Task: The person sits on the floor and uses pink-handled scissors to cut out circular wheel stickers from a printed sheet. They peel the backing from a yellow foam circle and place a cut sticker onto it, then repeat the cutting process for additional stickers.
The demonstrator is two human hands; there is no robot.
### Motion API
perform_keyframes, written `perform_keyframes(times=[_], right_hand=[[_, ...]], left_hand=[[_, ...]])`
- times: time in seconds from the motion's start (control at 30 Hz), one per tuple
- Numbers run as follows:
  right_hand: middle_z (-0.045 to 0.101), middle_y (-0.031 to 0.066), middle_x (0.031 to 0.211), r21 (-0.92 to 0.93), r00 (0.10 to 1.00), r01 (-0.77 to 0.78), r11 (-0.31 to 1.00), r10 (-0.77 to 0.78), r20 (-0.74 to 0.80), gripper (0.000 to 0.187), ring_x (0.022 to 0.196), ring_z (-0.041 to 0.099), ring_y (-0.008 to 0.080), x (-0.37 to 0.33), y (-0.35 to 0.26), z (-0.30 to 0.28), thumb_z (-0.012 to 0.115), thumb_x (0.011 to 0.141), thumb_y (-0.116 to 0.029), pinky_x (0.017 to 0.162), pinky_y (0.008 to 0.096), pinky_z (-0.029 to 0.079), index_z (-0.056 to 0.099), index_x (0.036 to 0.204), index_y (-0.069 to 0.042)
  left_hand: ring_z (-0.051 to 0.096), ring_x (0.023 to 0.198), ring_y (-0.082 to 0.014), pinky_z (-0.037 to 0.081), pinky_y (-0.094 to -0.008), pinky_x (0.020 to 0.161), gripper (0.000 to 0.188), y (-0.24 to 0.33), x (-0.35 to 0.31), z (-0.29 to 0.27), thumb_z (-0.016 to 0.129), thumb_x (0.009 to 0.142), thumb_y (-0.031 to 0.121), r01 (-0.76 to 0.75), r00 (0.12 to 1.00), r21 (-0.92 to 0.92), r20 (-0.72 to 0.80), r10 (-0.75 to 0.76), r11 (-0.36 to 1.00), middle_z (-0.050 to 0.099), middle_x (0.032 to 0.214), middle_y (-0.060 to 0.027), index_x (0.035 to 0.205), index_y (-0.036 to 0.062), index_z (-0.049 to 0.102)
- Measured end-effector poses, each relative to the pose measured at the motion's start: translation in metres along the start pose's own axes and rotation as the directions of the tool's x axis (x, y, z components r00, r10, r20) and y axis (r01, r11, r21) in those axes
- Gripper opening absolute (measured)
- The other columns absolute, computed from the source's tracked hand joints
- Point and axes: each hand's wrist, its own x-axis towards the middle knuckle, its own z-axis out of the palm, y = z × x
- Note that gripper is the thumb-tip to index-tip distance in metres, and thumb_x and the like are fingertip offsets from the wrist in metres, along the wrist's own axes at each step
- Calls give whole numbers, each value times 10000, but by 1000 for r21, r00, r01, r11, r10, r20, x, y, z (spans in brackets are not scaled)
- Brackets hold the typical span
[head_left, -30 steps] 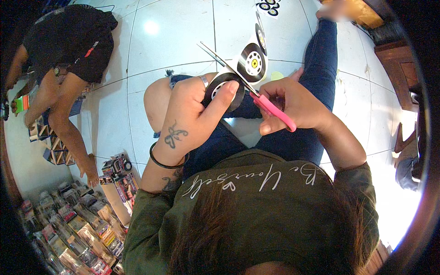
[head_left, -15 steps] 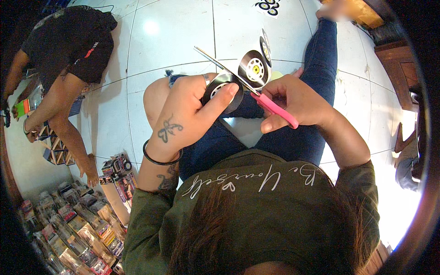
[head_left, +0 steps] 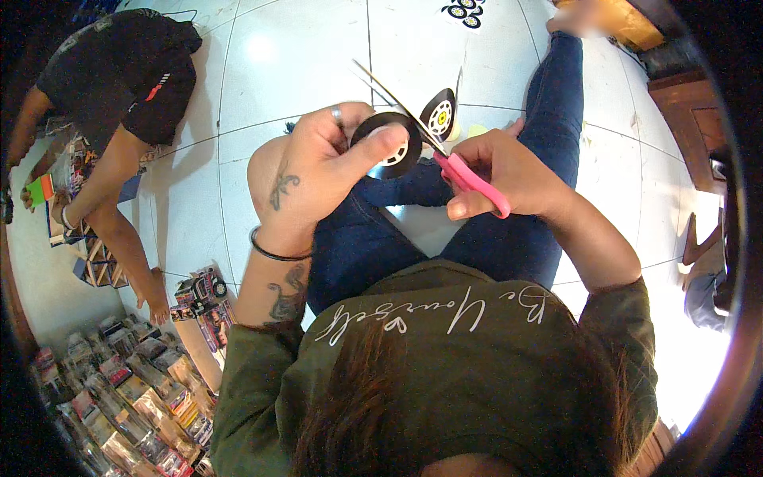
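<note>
My left hand [head_left: 311, 176] pinches a paper cutout of a black wheel [head_left: 409, 156] with a white, slotted centre, the thumb lying on its face. In my right hand [head_left: 513, 168] is a pair of scissors [head_left: 477, 185] with pink handles. The blades stand apart and point up and left, passing at the far edge of the held wheel. Just beyond them, another printed wheel [head_left: 439, 118] with a yellow hub is tilted on paper seen nearly edge-on. Whether the two wheels are still joined is hidden behind the blades.
A sheet of printed wheels [head_left: 464, 11] lies on the tiled floor ahead. To the left, a person in black [head_left: 119, 71] bends over small items. Rows of packaged goods [head_left: 131, 389] and a toy truck [head_left: 208, 284] stand at lower left. Wooden furniture [head_left: 690, 127] is at right.
The scissor blades have spread apart. The paper beyond them has turned, so its second wheel looks narrower. My left hand has tilted slightly, and the right has shifted a little left.
</note>
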Motion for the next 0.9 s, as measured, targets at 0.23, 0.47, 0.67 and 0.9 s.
perform_keyframes(times=[0.23,0.47,0.67,0.9], right_hand=[[502,-16,532,35,998,24,999,-22,-58,481,495,430,66,4,2,11,817,562,-453,460,218,329,588,627,-35],[484,-26,537,-42,995,72,997,-74,-65,479,501,418,67,1,-5,7,818,559,-449,454,222,304,578,628,-40],[452,-31,535,-33,999,28,999,-29,-38,495,499,405,68,-3,-9,8,815,556,-457,450,225,290,549,614,-44],[446,-29,527,-64,999,3,998,-5,-36,505,494,402,68,-4,-12,7,822,542,-455,444,230,284,536,609,-45]], left_hand=[[478,613,-58,377,-204,523,272,-15,-13,51,543,902,247,-226,907,-229,-405,119,947,579,720,-7,885,-19,597],[413,540,-70,334,-220,488,259,9,-15,28,545,895,204,-324,898,235,-228,376,916,515,597,-20,813,-35,601],[419,546,-70,341,-218,496,245,11,-19,26,547,892,197,-337,907,177,-202,369,925,529,606,-20,819,-30,607],[431,564,-64,351,-217,511,243,13,-22,22,548,893,197,-286,944,71,-152,293,956,545,625,-7,834,-30,610]])
